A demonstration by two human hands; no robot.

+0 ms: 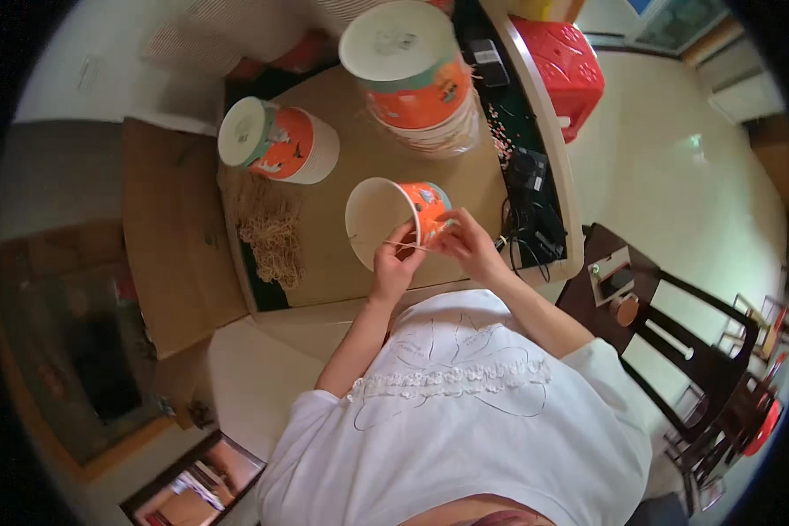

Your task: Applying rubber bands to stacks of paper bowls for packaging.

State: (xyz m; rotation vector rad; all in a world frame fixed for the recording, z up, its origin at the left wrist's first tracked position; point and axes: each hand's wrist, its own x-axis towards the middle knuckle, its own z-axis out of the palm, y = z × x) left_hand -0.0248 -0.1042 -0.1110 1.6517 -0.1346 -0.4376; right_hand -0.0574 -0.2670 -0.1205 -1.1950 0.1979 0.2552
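A paper bucket (430, 206) with an orange and green print lies tilted on its side near the table's front edge, its white open mouth turned to the left. My left hand (396, 265) grips the near part of its rim, fingers bent. A thin length of twine (405, 245) crosses those fingers toward my right hand (473, 250). That hand rests against the printed side, its fingertips pinched on the twine; their exact hold is partly hidden. Left of the bucket, a bundle of tan twine (272, 237) hangs over the table's left side.
A tall stack of similar buckets (421, 92) stands upside down at the back. A shorter set (294, 145) lies at the left. Along the right edge are black adapters with cables (528, 171) and a dark phone-like device (488, 63). A red stool (561, 70) stands beyond; a dark chair (693, 351) is at the right.
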